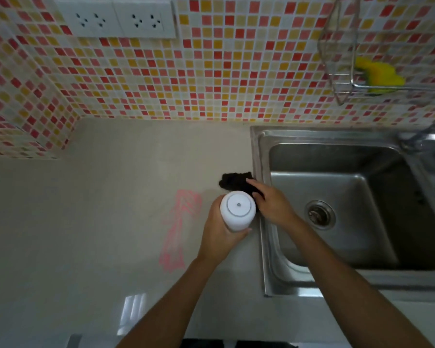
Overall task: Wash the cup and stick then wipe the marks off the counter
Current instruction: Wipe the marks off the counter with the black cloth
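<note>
The left hand point(217, 228) is wrapped around a white cup point(237, 209), held with its flat round base turned up toward the camera, above the table point(86, 234). Just beside it, on the far right side, the right hand point(270, 203) presses down on a dark cloth point(234, 182); its fingers curl over the cloth's near edge, so it seems to be gripping it, though the wad is too dark to show the hold clearly. The cloth lies on the table, touching the left rim of the steel sink point(337, 197). Left of the left hand, pink marks point(180, 227) streak the table in a long smear running toward the person. Beyond the right hand, up on the tiled wall, a wire rack point(342, 59) holds a yellow sponge point(377, 74).
</note>
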Demonstrator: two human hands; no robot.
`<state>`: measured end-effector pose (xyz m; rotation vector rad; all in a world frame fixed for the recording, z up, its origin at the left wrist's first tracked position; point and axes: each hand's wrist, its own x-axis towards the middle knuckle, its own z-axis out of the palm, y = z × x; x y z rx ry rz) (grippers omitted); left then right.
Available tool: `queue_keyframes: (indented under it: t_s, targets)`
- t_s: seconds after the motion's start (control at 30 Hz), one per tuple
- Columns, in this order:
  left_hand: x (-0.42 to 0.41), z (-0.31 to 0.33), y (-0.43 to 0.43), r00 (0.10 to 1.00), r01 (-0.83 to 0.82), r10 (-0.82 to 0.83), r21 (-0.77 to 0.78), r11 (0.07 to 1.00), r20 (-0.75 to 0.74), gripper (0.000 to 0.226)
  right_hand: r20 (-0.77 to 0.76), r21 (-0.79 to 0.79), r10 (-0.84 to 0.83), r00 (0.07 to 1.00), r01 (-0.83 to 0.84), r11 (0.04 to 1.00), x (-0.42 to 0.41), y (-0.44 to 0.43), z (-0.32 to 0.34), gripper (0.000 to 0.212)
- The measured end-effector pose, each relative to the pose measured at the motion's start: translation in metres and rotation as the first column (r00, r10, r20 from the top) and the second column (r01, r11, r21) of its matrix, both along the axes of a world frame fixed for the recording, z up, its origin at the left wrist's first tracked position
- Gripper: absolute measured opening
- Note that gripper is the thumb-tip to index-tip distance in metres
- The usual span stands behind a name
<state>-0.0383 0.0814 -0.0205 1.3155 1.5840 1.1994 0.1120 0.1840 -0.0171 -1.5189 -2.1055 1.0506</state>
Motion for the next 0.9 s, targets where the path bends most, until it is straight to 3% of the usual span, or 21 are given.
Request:
queue_keyframes:
  t_s: [0.07, 0.13, 0.2, 0.3, 0.43, 0.63, 0.77, 0.83, 0.9]
  targets:
    - [-0.002, 0.004, -0.002, 1.000, -0.022, 0.022, 0.014, 1.000, 0.002, 0.083, 0.148, 0.059, 0.095, 0.984, -0.105, 0.993, -0.003, 0.002, -0.014, 0.048]
    - [-0.014, 0.013, -0.007, 0.998, -0.059, 0.059, 0.023, 0.998, -0.002, 0.082, 0.425, 0.172, 0.171, 0.889, -0.265, 0.949, -0.014, 0.009, -0.022, 0.056]
    - [-0.038, 0.024, -0.014, 0.993, -0.120, 0.120, 0.031, 0.992, -0.016, 0.084, 0.563, 0.219, 0.208, 0.800, -0.387, 0.896, -0.034, 0.021, -0.024, 0.069]
    - [-0.093, 0.042, -0.025, 0.957, -0.271, 0.273, 0.036, 0.962, -0.100, 0.089, 0.575, 0.226, 0.233, 0.784, -0.426, 0.876, -0.076, 0.043, -0.029, 0.074]
    - [-0.165, 0.058, -0.038, 0.872, -0.446, 0.453, 0.081, 0.891, -0.184, 0.093, 0.510, 0.342, 0.165, 0.844, -0.375, 0.861, -0.126, 0.068, -0.027, 0.051]
    - [-0.214, 0.059, -0.054, 0.824, -0.528, 0.535, 0.088, 0.844, -0.185, 0.093, 0.468, 0.408, 0.069, 0.881, -0.285, 0.868, -0.153, 0.056, -0.035, 0.022]
    - [-0.214, 0.048, -0.052, 0.828, -0.548, 0.550, 0.053, 0.835, -0.109, 0.092, 0.493, 0.441, 0.041, 0.869, -0.291, 0.849, -0.154, -0.017, -0.031, 0.017]
    - [-0.215, 0.044, -0.050, 0.839, -0.537, 0.538, 0.034, 0.843, -0.086, 0.093, 0.393, 0.381, 0.055, 0.918, -0.217, 0.899, -0.147, -0.051, -0.028, 0.029]
    - [-0.217, 0.041, -0.048, 0.850, -0.521, 0.521, 0.018, 0.853, -0.083, 0.094, 0.296, 0.433, -0.011, 0.955, -0.124, 0.893, -0.141, -0.058, -0.028, 0.037]
